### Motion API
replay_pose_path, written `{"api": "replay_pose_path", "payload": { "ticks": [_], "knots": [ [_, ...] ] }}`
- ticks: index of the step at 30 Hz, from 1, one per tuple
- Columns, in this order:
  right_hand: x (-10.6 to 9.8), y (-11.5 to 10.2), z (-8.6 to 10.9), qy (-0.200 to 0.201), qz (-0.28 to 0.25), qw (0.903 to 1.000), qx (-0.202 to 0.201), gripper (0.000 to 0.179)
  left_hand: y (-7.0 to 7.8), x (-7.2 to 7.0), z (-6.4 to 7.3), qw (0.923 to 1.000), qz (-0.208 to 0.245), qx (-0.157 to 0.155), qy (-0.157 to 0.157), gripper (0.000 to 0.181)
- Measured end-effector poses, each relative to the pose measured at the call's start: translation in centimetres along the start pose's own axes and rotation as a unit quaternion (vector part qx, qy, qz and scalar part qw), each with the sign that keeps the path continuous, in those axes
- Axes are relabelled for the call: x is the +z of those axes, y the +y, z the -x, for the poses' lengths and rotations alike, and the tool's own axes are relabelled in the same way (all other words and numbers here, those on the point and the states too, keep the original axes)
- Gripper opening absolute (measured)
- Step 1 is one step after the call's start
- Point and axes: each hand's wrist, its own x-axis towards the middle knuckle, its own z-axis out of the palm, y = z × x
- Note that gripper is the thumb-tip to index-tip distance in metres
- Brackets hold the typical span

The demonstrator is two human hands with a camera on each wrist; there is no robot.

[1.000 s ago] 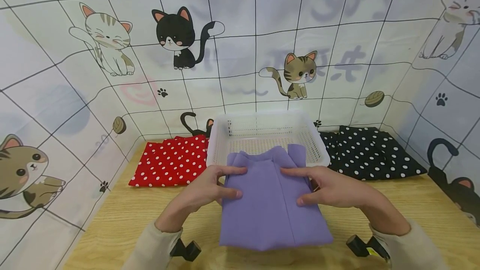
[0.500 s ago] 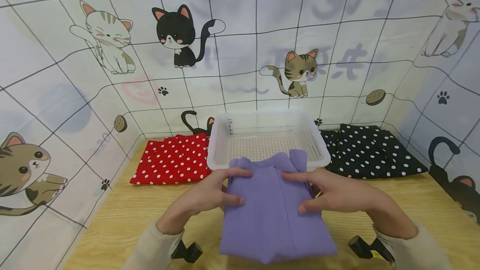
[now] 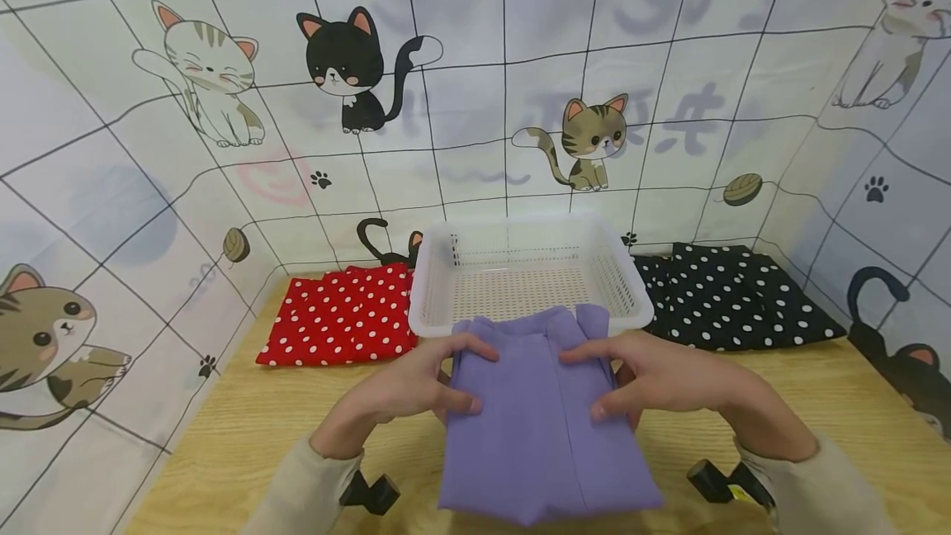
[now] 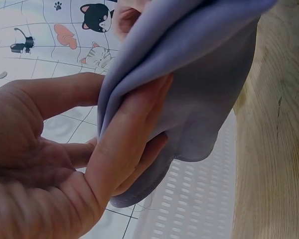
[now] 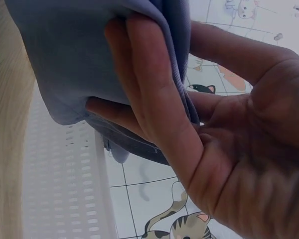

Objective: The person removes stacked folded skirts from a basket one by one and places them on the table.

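A folded purple garment (image 3: 523,428) is held up between both hands in front of the white basket, a lengthwise seam running down its face. My left hand (image 3: 416,382) grips its left edge, thumb and index finger on the face. On the right edge, my right hand (image 3: 661,374) grips the same way. In the left wrist view, the other fingers (image 4: 127,134) lie behind the folded layers. The right wrist view likewise has fingers (image 5: 154,79) spread against the garment's underside. Its upper edge, with a raised flap at the right, overlaps the basket's near rim in the head view.
The white perforated basket (image 3: 639,304) stands against the cat-print wall sheet (image 3: 475,81). To its left lies a folded red polka-dot cloth (image 3: 338,316), and to its right a black polka-dot cloth (image 3: 743,300). All are on the wooden table (image 3: 223,452).
The garment has come slightly lower in the head view, nearer the person, so more of the basket's inside shows. Both hands keep their hold.
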Motion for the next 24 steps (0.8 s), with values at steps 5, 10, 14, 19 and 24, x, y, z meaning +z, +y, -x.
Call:
{"api": "replay_pose_path", "payload": {
  "ticks": [5, 10, 14, 19, 24],
  "knots": [
    [0.0, 0.3, -0.4, 0.026, -0.021, 0.9992, 0.02, 0.058, -0.2, -0.1, -0.3, 1.0, -0.001, 0.004, 0.001, 0.051],
    [-0.1, 1.1, -0.5, 0.028, -0.023, 0.9993, 0.003, 0.055, -1.1, 0.2, -0.6, 0.9994, 0.001, 0.029, 0.018, 0.053],
    [0.1, 2.5, 0.1, 0.032, -0.03, 0.9989, -0.018, 0.05, -2.2, 0.5, -0.7, 0.9976, 0.002, 0.06, 0.035, 0.056],
    [0.5, 4.2, 1.1, 0.037, -0.061, 0.9961, -0.051, 0.048, -3.0, 0.8, -0.5, 0.9963, -0.001, 0.077, 0.039, 0.058],
    [0.7, 5.8, 1.2, 0.01, -0.093, 0.9888, -0.116, 0.046, -3.8, 1.0, -0.2, 0.9981, -0.012, 0.055, 0.026, 0.058]
  ]
}}
